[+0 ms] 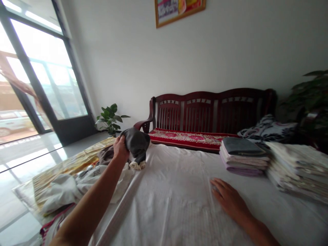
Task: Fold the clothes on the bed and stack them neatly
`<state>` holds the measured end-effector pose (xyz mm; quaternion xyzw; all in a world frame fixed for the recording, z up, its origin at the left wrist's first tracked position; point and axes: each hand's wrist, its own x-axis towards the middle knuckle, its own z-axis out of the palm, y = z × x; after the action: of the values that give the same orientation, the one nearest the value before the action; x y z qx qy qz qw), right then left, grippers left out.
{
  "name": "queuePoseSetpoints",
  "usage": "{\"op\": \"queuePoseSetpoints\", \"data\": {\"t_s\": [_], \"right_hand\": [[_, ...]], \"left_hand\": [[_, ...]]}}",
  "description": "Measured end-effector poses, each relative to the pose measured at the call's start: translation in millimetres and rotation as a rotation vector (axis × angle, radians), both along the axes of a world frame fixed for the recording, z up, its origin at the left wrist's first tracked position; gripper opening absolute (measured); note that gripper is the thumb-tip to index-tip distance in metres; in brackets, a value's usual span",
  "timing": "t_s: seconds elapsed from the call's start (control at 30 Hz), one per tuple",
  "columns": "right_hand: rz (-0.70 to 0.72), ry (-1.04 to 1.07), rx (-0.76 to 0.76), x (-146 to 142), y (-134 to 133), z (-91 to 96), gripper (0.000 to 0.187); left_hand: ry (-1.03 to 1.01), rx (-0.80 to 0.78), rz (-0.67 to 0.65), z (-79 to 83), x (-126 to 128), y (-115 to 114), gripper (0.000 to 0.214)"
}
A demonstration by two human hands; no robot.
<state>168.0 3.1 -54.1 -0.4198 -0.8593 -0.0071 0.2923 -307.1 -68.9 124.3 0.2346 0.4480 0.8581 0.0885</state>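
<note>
My left hand is closed around a dark grey cloth and holds it up over a heap of unfolded laundry at the left. My right hand lies flat, fingers stretched out, on the white sheet that covers the work surface. A neat stack of folded cloths, grey on top and pale pink and lilac below, stands beyond my right hand.
A second, larger stack of folded pale cloths lies at the right edge. A dark wooden bench with a red cushion and a patterned pillow stands behind. A potted plant and glass doors are at the left.
</note>
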Motion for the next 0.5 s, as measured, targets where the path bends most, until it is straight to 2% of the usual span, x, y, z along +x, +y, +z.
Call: {"op": "queuePoseSetpoints", "data": {"t_s": [0.07,0.13,0.2,0.27,0.3,0.37,0.43,0.5], "right_hand": [[0.009,0.039,-0.021,0,1,-0.9,0.044],[-0.006,0.102,-0.058,1,1,0.4,0.045],[-0.036,0.179,-0.117,2,-1,5.1,0.048],[-0.07,0.263,-0.197,3,-6,12.5,0.051],[-0.085,0.305,-0.237,3,-9,16.7,0.053],[-0.096,0.367,-0.302,4,-15,24.6,0.056],[-0.071,0.381,-0.329,5,-21,30.4,0.056],[-0.025,0.346,-0.298,4,-25,33.6,0.055]], "left_hand": [[0.014,0.093,-0.245,2.3,40,-5,0.023],[0.058,0.109,-0.485,-2.1,83,-17,0.031],[0.13,-0.028,-0.792,-13.1,123,-31,0.035],[0.225,-0.234,-1.087,-29.5,153,-41,0.038],[0.278,-0.326,-1.178,-38.9,163,-43,0.038],[0.376,-0.444,-1.189,-59.1,173,-41,0.033],[0.465,-0.49,-1.02,-79.1,172,-30,0.023],[0.557,-0.519,-0.772,-97.3,162,-16,0.012]]}}
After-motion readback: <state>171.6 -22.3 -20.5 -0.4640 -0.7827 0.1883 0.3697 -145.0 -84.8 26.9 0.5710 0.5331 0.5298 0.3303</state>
